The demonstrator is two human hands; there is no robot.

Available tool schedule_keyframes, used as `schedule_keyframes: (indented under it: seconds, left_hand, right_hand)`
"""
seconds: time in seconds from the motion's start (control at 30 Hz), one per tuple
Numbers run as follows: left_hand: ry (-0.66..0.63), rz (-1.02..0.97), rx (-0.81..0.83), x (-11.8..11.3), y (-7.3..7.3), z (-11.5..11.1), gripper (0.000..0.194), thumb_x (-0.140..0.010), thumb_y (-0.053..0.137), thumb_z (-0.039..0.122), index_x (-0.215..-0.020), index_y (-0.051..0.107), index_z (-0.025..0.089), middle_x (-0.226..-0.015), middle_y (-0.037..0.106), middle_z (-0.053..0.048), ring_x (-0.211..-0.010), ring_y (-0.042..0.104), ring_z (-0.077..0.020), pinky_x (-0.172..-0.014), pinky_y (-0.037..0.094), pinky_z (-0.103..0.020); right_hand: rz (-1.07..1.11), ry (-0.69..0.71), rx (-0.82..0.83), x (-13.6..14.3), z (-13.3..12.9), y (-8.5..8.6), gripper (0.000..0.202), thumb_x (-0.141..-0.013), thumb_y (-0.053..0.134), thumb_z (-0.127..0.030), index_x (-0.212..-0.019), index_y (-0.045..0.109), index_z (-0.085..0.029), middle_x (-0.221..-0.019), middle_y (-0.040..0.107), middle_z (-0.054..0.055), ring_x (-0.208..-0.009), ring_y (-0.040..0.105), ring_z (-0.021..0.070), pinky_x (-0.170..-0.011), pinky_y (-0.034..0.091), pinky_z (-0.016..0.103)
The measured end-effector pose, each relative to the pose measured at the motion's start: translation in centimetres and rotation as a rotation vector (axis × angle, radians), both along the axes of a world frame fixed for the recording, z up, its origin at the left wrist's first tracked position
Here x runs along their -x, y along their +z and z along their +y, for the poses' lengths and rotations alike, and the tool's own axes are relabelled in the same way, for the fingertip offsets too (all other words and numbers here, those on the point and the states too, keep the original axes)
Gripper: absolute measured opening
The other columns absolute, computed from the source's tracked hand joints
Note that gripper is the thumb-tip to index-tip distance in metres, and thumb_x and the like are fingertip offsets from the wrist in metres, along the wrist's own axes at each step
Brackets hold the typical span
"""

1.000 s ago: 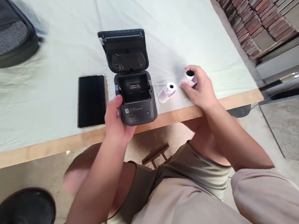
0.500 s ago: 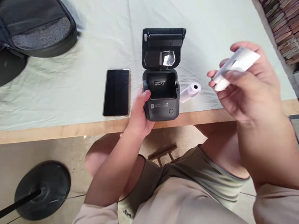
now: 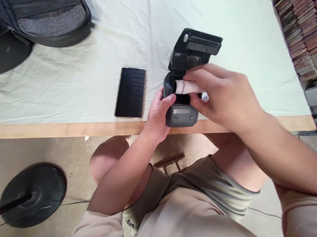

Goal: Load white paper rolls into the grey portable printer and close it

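Observation:
A dark grey portable label printer (image 3: 182, 120) stands at the table's front edge with its lid (image 3: 197, 46) raised. My left hand (image 3: 159, 113) grips the printer's left side, thumb over the rim of the paper bay. Between the thumb and fingers of my right hand (image 3: 221, 89) is a white paper roll (image 3: 185, 87), lying across the opening of the bay, its left end inside the left wall. My right hand hides the roll's right end and the bay's right side. Just a sliver of white shows behind my right fingers; I cannot tell what it belongs to.
To the left of the printer lies a smartphone (image 3: 130, 92), screen dark. An open black padded case (image 3: 53, 23) sits at the far left of the cloth-covered table (image 3: 91, 76). A round black stand base (image 3: 34, 194) rests on the floor, and stacked bricks (image 3: 302, 31) rise beyond the right edge.
My right hand has moved left, bringing the paper roll from beside the printer into its bay opening. The printer is turned slightly and its lid leans right. The view has shifted a little.

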State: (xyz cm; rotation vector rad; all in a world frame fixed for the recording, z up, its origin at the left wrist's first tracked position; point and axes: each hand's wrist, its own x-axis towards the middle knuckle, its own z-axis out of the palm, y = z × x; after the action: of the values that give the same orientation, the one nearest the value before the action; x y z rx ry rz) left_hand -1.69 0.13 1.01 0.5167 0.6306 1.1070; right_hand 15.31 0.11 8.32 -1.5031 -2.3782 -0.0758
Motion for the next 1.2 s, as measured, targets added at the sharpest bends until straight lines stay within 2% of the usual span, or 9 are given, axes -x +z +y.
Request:
schedule_keyframes:
  seconds: [0.07, 0.2, 0.33, 0.47, 0.6, 0.77, 0.9, 1.0, 1.2]
  left_hand:
    - [-0.001, -0.016, 0.001, 0.0, 0.0, 0.0, 0.029, -0.088, 0.081, 0.04, -0.108, 0.068, 0.023, -0.106, 0.082, -0.004, -0.122, 0.079, -0.0291, -0.094, 0.066, -0.035]
    - [-0.003, -0.064, 0.002, 0.0, 0.3, -0.1, 0.012, -0.099, 0.068, 0.031, -0.107, 0.066, 0.022, -0.107, 0.082, -0.005, -0.121, 0.08, -0.027, -0.096, 0.066, -0.035]
    - [-0.006, -0.083, -0.006, 0.0, 0.3, 0.1, 0.013, -0.099, 0.066, 0.035, -0.102, 0.068, 0.022, -0.097, 0.081, -0.004, -0.119, 0.081, -0.0273, -0.094, 0.067, -0.035]
    - [-0.019, -0.064, -0.029, 0.3, -0.3, 0.3, 0.023, -0.092, 0.076, 0.042, -0.105, 0.07, 0.024, -0.096, 0.079, 0.0, -0.111, 0.081, -0.0258, -0.091, 0.066, -0.033]
    - [-0.041, -0.051, -0.026, 0.5, -0.6, 0.0, 0.034, -0.085, 0.087, 0.04, -0.111, 0.069, 0.025, -0.099, 0.078, 0.001, -0.096, 0.079, -0.0206, -0.088, 0.064, -0.033]
    - [-0.043, 0.004, -0.043, 0.6, -1.0, 0.0, 0.049, -0.073, 0.095, 0.028, -0.114, 0.069, 0.024, -0.1, 0.078, 0.001, -0.097, 0.08, -0.0233, -0.089, 0.063, -0.036]
    - [-0.04, 0.015, -0.063, 0.5, -1.4, 0.2, 0.052, -0.071, 0.096, 0.027, -0.116, 0.069, 0.023, -0.101, 0.078, 0.0, -0.098, 0.08, -0.0244, -0.087, 0.065, -0.036]
    - [-0.036, 0.022, -0.033, 0.5, -1.3, 0.1, 0.053, -0.068, 0.095, 0.024, -0.114, 0.069, 0.024, -0.094, 0.075, 0.002, -0.089, 0.079, -0.0223, -0.079, 0.065, -0.033]
    - [-0.057, 0.019, -0.036, 0.6, -1.4, -0.1, 0.067, -0.059, 0.094, 0.024, -0.119, 0.065, 0.027, -0.094, 0.074, 0.001, -0.1, 0.08, -0.0305, -0.086, 0.065, -0.042]
  right_hand:
    - [-0.043, -0.019, 0.007, 0.3, 0.0, 0.1, 0.035, -0.092, 0.054, -0.017, -0.122, 0.071, -0.025, -0.123, 0.079, 0.007, -0.091, 0.077, 0.0273, -0.066, 0.05, 0.036]
    - [-0.115, -0.06, -0.072, 0.3, -0.3, 0.1, 0.031, -0.099, 0.054, -0.025, -0.125, 0.071, -0.029, -0.093, 0.08, 0.002, -0.078, 0.073, 0.0234, -0.073, 0.051, 0.037]
    - [0.014, 0.066, -0.215, 0.3, -1.3, -0.6, 0.027, -0.101, 0.055, -0.023, -0.121, 0.074, -0.028, -0.08, 0.079, -0.002, -0.072, 0.074, 0.0201, -0.083, 0.057, 0.038]
    - [0.214, 0.183, -0.135, 0.4, -1.9, -1.8, 0.008, -0.098, 0.068, -0.032, -0.103, 0.075, -0.033, -0.101, 0.087, -0.001, -0.095, 0.083, 0.0274, -0.094, 0.059, 0.048]
    - [0.31, 0.216, 0.06, -0.3, -2.0, -2.2, 0.01, -0.092, 0.078, -0.043, -0.1, 0.075, -0.038, -0.115, 0.087, -0.002, -0.131, 0.076, 0.0371, -0.11, 0.055, 0.061]
    - [0.553, 0.15, -0.14, -1.1, -0.6, -0.6, 0.018, -0.093, 0.074, -0.03, -0.109, 0.073, -0.038, -0.116, 0.084, -0.001, -0.116, 0.079, 0.0292, -0.101, 0.059, 0.052]
    - [0.737, -0.054, -0.004, -0.8, 2.2, 0.3, 0.03, -0.093, 0.065, -0.026, -0.121, 0.068, -0.037, -0.124, 0.074, 0.0, -0.119, 0.074, 0.0263, -0.103, 0.061, 0.047]
    - [0.814, -0.02, 0.067, -0.9, 2.7, 0.1, 0.016, -0.1, 0.064, -0.039, -0.115, 0.07, -0.036, -0.096, 0.069, 0.001, -0.109, 0.074, 0.025, -0.106, 0.063, 0.046]
    - [0.671, 0.062, 0.095, -1.3, 2.0, -0.1, 0.021, -0.103, 0.064, -0.035, -0.121, 0.074, -0.035, -0.128, 0.078, -0.001, -0.124, 0.073, 0.022, -0.104, 0.063, 0.042]
